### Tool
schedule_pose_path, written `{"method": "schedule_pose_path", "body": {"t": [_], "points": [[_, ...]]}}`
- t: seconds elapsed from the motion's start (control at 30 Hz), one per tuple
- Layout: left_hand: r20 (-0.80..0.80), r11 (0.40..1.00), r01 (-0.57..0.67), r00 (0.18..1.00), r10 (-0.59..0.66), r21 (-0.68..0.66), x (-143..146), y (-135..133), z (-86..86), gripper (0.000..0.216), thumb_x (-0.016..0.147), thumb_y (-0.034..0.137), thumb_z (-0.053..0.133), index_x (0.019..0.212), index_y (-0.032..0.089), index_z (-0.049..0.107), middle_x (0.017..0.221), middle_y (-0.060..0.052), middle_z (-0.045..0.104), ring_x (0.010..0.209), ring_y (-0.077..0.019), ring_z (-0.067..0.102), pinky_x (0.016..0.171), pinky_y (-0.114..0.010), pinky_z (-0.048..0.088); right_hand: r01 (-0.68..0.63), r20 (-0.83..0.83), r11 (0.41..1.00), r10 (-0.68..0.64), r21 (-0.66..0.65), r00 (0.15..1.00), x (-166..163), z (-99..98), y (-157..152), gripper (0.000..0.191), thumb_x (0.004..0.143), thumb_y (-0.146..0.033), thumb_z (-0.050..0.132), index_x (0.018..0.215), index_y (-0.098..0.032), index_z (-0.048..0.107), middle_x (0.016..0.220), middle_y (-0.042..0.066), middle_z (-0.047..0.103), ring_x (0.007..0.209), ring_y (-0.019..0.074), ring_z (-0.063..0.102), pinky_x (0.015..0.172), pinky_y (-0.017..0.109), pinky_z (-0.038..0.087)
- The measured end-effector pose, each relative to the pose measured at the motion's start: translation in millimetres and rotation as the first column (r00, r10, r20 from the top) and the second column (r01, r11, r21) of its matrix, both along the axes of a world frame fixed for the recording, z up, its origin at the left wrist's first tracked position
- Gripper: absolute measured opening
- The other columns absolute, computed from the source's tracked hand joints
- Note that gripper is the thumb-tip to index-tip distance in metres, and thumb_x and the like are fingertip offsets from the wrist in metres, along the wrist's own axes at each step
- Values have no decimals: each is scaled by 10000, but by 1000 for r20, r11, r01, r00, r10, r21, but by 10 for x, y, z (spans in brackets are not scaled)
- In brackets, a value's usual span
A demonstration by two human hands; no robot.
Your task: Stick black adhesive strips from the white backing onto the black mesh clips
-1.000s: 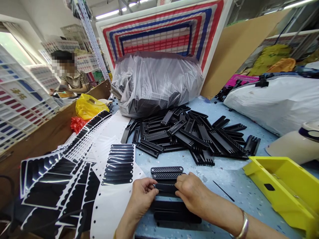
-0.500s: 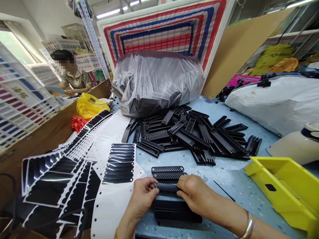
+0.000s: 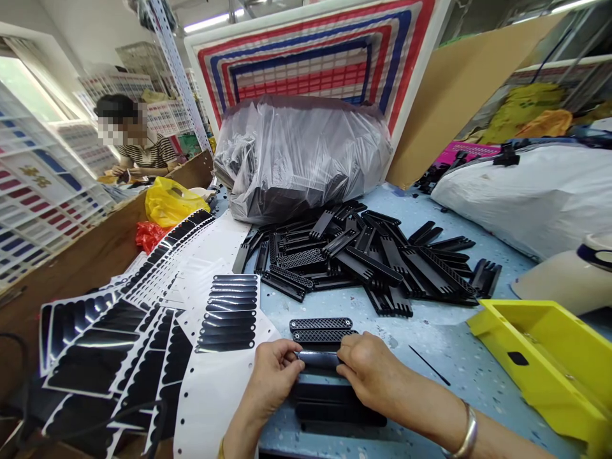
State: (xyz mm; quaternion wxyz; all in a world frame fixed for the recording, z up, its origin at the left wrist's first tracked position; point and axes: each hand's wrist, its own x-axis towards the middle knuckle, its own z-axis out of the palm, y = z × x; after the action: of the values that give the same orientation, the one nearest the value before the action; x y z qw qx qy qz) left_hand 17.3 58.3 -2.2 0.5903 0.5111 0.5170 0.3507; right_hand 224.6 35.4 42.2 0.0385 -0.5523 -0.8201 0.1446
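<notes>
My left hand (image 3: 275, 376) and my right hand (image 3: 366, 370) pinch the two ends of a black plastic strip (image 3: 319, 359) just above the blue table (image 3: 430, 344). Two perforated black strips (image 3: 321, 330) lie side by side right behind it. More flat black strips (image 3: 335, 401) lie under and in front of my hands. A white backing sheet with black oval stickers (image 3: 229, 313) lies next to my left hand.
A heap of black comb-like parts (image 3: 363, 258) covers the table's middle, below a grey plastic bag (image 3: 301, 156) full of them. A yellow tray (image 3: 549, 363) stands at the right. Sticker sheets (image 3: 109, 344) spread left. A person (image 3: 136, 146) sits at far left.
Both hands have stayed in place on the black strip, with small finger shifts along it. Nothing else has moved.
</notes>
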Motion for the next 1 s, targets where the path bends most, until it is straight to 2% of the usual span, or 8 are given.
{"method": "schedule_pose_path", "body": {"t": [0.1, 0.47, 0.67, 1.0], "points": [[-4, 1000, 4, 1000, -4, 3, -2, 3, -2, 198, 613, 187, 667, 784, 119, 742, 535, 41, 546, 485, -110, 480, 494, -237, 352, -18, -7, 1000, 19, 24, 1000, 6, -16, 1, 187, 853, -108, 566, 769, -157, 726, 823, 85, 717, 762, 224, 668, 695, 299, 467], [-25, 999, 9, 1000, -8, 37, 18, -10, 31, 228, 607, 196, 645, 785, 105, 755, 553, 25, 559, 516, -112, 477, 518, -230, 349, 24, -134, 997, -33, -71, 990, 80, 83, 0, 164, 856, -109, 594, 796, -165, 737, 838, 68, 731, 777, 200, 677, 701, 265, 472], [-26, 1000, 6, 1000, -6, 19, 16, -3, 42, 228, 593, 198, 645, 772, 109, 753, 556, 26, 556, 517, -113, 480, 516, -233, 350, 30, -77, 990, -41, -138, 996, 74, 134, 2, 157, 872, -137, 596, 815, -143, 742, 881, 99, 732, 810, 233, 683, 725, 301, 486], [-26, 1000, 2, 1000, -1, 21, 22, -11, 28, 242, 584, 231, 628, 754, 106, 745, 550, 23, 554, 524, -116, 471, 524, -237, 345, 31, -39, 991, -36, -131, 999, 32, 113, 7, 158, 875, -143, 590, 823, -140, 740, 896, 109, 732, 830, 241, 683, 745, 313, 502]]}}
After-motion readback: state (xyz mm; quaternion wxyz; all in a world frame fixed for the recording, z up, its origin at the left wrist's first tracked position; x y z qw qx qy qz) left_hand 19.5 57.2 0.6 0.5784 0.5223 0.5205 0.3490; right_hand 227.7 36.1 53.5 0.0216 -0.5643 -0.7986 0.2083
